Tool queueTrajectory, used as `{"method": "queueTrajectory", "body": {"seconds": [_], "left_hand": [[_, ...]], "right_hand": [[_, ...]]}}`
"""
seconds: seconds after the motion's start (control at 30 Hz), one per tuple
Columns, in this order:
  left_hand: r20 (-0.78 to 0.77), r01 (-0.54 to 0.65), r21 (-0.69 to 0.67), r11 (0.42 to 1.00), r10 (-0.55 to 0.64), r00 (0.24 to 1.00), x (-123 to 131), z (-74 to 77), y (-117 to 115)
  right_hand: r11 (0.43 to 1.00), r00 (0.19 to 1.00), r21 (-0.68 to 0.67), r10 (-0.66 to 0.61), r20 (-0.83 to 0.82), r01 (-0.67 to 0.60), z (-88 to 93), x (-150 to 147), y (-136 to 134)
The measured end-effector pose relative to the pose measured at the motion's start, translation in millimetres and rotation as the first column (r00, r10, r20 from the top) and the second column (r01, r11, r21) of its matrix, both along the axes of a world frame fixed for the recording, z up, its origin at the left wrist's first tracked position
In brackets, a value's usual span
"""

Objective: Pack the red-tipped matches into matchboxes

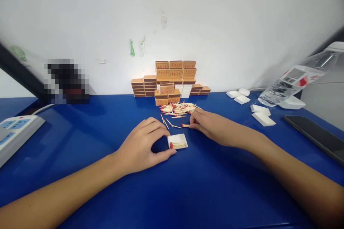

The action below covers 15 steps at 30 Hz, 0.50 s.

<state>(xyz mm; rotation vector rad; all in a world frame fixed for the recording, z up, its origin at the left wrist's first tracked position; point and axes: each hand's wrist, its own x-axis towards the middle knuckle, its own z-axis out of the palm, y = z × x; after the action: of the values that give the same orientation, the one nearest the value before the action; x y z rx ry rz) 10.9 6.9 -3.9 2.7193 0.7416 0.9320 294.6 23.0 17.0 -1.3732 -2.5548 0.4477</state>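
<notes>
In the head view, taking the tray as the clock's centre, the left hand (146,146) is reaching in from nine o'clock, thumb and finger spanning the small white open-topped matchbox tray (177,138) — probably steadying it while leaving its top accessible. Wooden, red-headed matches (179,146) are lying along its near side. Toward one o'clock, the right hand (206,123) is pinching a small red-tipped bunch of matchsticks (185,126) nearly closed, heads pointing left, seemingly to keep them aligned. A loose match pile (178,108) is spreading at twelve, before stacked orange-brown cardboard matchboxes (176,74).

The glossy blue tabletop (201,193) is meeting a scuffed white wall (215,25); a clear plastic bottle (292,82) is leaning at two — a black phone (317,136) is lying at three.
</notes>
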Motion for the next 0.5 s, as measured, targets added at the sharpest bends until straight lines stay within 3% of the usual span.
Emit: {"method": "queueTrajectory", "body": {"seconds": [0.2,0.33,0.5], "left_hand": [[-0.003,-0.027,-0.004,1.000,0.027,1.000,-1,-1.7,1],[-0.001,-0.059,0.000,0.998,0.059,0.998,0,-1.9,2],[-0.011,-0.048,0.021,0.999,0.048,0.999,0,-2.4,1]], "right_hand": [[0.999,1.000,0.018,-0.029,-0.005,0.029,9.1,-2,-6],[0.998,0.999,0.060,0.034,-0.016,-0.033,12.8,-11,-20],[0.937,0.970,0.291,0.135,0.203,-0.191,-0.7,-34,-36]]}}
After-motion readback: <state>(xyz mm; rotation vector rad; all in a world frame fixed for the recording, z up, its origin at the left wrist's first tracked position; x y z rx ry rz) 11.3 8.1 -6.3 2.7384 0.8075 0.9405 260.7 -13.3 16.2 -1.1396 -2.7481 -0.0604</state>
